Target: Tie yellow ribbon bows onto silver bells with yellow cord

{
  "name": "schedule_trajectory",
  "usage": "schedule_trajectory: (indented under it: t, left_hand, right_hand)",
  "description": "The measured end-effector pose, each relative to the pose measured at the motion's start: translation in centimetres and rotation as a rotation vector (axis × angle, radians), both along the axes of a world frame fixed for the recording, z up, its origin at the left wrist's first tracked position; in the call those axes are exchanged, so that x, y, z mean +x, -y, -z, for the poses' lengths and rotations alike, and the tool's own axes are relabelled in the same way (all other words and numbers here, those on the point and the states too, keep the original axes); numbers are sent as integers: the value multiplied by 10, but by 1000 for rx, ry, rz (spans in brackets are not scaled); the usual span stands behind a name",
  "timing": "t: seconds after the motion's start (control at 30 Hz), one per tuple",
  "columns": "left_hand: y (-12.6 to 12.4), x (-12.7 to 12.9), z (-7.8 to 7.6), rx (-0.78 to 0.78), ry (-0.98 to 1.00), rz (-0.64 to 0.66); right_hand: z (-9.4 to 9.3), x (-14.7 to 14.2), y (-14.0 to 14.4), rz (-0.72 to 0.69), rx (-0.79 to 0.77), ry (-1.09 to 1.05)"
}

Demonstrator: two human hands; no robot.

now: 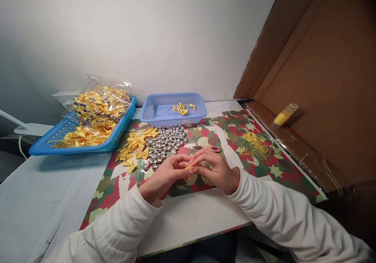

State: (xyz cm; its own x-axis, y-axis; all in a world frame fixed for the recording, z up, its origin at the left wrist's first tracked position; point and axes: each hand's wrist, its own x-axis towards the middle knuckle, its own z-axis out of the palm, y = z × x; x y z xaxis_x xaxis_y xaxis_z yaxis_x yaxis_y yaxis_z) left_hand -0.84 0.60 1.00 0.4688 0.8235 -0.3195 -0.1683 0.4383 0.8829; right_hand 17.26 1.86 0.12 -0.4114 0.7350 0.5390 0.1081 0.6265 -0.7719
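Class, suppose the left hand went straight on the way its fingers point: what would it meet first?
Most likely the fingertips of the right hand, directly opposite. A yellow piece shows at the left hand's fingertips; the exact depth between the hands is unclear.

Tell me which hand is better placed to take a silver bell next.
Probably the left hand: it sits closer to the silver bells. The right hand is farther across; both hands' fingertips meet at a small yellow piece.
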Motion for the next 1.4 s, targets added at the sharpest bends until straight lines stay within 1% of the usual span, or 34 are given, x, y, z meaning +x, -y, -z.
schedule_trajectory:
  t: [0.07,0.13,0.27,0.4,0.53,0.67,0.77,0.97,1.13,1.2,1.3,1.4]
  left_hand:
    - [1,2,-2,8,-32,-45]
    - [2,5,-4,56,-37,-90]
    - [5,10,-9,168,-41,-173]
    - [7,14,-9,208,-111,-223]
    - [8,15,-8,230,-174,-232]
    - [8,14,-6,255,-277,-208]
    - [7,13,-4,285,-333,-174]
    - [5,13,0,387,-401,-175]
    - [4,14,3,385,-406,-149]
    - [4,14,3,346,-380,-170]
    - [5,15,2,295,-341,-229]
    - [6,16,1,313,-346,-277]
  right_hand:
    - [0,0,0,61,108,44]
    - [0,0,1,99,193,78]
    - [2,1,2,75,304,94]
    - [7,2,4,113,414,153]
    - [10,2,4,159,489,196]
    - [10,2,3,127,537,223]
    - [10,1,2,97,508,220]
    - [15,-2,-1,60,334,120]
    - [20,-6,-3,66,210,0]
    - [20,-8,-4,68,145,-29]
    - [17,-9,-4,106,62,-26]
    - [15,-9,-5,131,54,-23]
